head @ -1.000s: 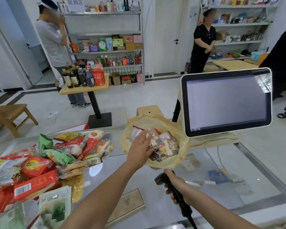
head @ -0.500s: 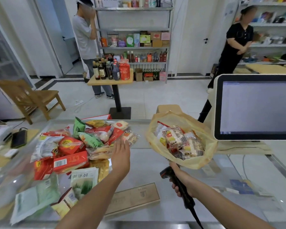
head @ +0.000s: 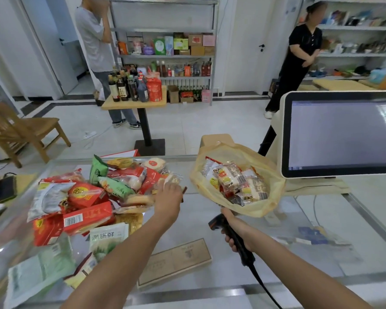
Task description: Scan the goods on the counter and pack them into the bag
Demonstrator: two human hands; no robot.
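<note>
Left hand [head: 168, 197] on heap of bright snack packets [head: 87, 197] (grip unclear); right hand [head: 235, 230] curled round black handheld scanner [head: 216, 224], just below translucent yellow plastic bag [head: 273, 192].

A screen [head: 343, 134] stands right. Bottles [head: 129, 85] crowd a small table [head: 134, 103] before the shelf [head: 165, 55]. A wooden chair [head: 20, 132] sits left.

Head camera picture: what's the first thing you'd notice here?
A big jumbled pile of colourful snack packets covers the left side of the glass counter. Right of it sits a yellowish plastic bag, open and already holding several packets, with a black scanner held just in front of it. A large pale screen fills the right edge.
</note>
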